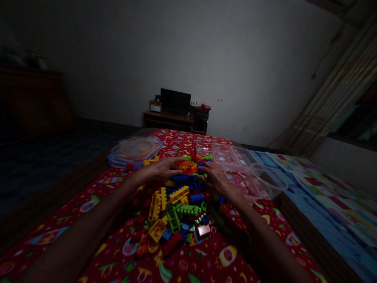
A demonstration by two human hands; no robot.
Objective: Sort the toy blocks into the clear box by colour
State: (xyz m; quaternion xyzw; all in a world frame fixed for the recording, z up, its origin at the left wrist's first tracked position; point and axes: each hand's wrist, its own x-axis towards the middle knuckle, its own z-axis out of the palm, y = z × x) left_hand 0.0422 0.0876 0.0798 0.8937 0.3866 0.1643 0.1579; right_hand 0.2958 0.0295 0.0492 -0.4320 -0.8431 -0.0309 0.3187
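A heap of toy building bricks in several colours lies on a red patterned cloth [206, 259]. My left hand [165, 168] reaches over the left side of the heap, fingers stretched and thumb apart, close to orange bricks [188, 167]. Across from it, my right hand [216, 177] rests at the heap's right side near blue bricks [193, 184], its fingers also spread. Neither hand shows a brick in its grasp, though some fingertips are partly hidden. Nearer to me lie a yellow brick [179, 194], a green brick [173, 218] and a pale pink brick [204, 230].
Clear plastic containers [244, 179] stand on the right of the cloth. Stacked lids [134, 151] with coloured rims lie at the left. Beyond the cloth are a dark monitor [176, 100] on a low desk and a wall. A blue patterned sheet [312, 212] spreads to the right.
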